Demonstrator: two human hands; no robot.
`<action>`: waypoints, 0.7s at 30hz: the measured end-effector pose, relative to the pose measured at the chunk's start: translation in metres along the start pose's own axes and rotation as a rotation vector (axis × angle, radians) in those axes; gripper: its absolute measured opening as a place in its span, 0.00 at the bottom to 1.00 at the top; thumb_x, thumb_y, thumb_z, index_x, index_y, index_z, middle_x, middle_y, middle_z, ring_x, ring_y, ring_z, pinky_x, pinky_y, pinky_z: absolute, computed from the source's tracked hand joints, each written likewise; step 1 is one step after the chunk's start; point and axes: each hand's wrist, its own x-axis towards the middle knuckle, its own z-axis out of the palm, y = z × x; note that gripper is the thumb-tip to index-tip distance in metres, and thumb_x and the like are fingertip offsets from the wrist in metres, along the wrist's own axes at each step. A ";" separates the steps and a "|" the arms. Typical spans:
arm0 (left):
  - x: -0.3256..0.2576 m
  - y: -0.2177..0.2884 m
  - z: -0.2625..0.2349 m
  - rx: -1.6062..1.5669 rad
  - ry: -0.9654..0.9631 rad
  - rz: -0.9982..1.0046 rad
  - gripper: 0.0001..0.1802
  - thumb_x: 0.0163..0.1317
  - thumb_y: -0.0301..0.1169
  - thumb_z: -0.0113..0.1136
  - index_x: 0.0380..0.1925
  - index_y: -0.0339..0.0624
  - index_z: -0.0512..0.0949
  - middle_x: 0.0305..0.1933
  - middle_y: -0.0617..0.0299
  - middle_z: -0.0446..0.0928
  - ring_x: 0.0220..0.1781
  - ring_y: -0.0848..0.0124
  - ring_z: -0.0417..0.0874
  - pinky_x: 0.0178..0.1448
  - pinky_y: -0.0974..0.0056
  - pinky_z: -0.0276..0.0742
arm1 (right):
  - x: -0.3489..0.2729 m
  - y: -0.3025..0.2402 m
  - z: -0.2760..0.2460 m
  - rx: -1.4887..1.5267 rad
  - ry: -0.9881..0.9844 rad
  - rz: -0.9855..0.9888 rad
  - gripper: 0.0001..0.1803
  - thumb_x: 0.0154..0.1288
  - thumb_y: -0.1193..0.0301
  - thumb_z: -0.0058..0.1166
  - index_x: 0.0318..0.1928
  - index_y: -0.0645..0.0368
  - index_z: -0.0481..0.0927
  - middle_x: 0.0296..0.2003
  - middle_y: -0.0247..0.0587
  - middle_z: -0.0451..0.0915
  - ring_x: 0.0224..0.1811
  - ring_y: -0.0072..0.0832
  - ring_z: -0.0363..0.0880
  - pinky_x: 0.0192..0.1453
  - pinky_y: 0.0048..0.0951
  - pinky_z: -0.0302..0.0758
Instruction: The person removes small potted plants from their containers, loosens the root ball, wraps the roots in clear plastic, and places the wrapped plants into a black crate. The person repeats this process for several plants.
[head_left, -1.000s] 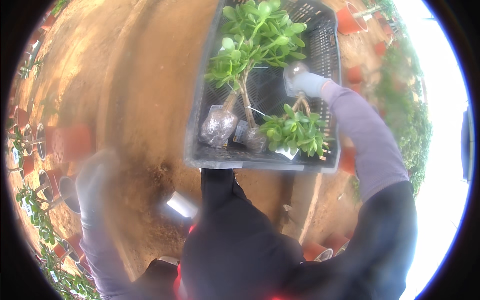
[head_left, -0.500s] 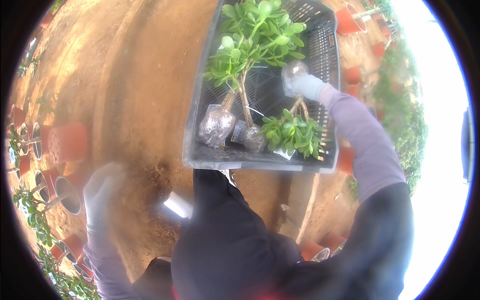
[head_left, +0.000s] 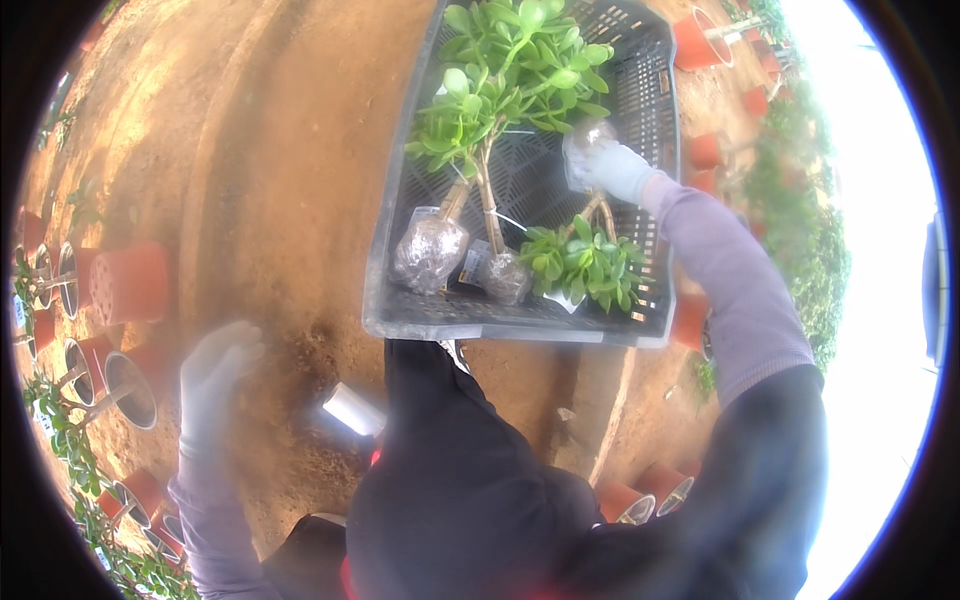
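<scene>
A black slatted plastic crate [head_left: 385, 250] sits in front of me with several leafy jade plants inside. Two plants lie with their leaves [head_left: 520, 60] toward the far end and their film-wrapped root balls [head_left: 430, 252] toward me. At the right side of the crate, my gloved right hand [head_left: 615, 170] is closed on the wrapped root ball of another jade plant [head_left: 590, 265], whose leaves point toward me. My gloved left hand [head_left: 218, 370] hangs over the soil at the left, fingers loosely out and slightly blurred, with nothing visible in it.
A white roll [head_left: 353, 409] lies on the soil near my leg. Orange pots [head_left: 130, 284] holding plants lie on their sides along the left; more orange pots [head_left: 697, 40] line the right. A raised ledge [head_left: 612, 415] runs along the right of the path.
My left hand has shifted slightly right and looks less blurred. My right hand stays on the wrapped root ball, and the plants in the crate lie nearly as before.
</scene>
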 end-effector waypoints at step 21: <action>0.016 -0.012 -0.004 0.088 -0.103 0.011 0.22 0.70 0.34 0.56 0.60 0.31 0.74 0.55 0.54 0.81 0.53 0.66 0.83 0.59 0.63 0.76 | -0.011 -0.021 -0.016 0.526 -0.177 0.602 0.14 0.57 0.73 0.59 0.44 0.46 0.85 0.56 0.41 0.78 0.59 0.42 0.76 0.60 0.37 0.75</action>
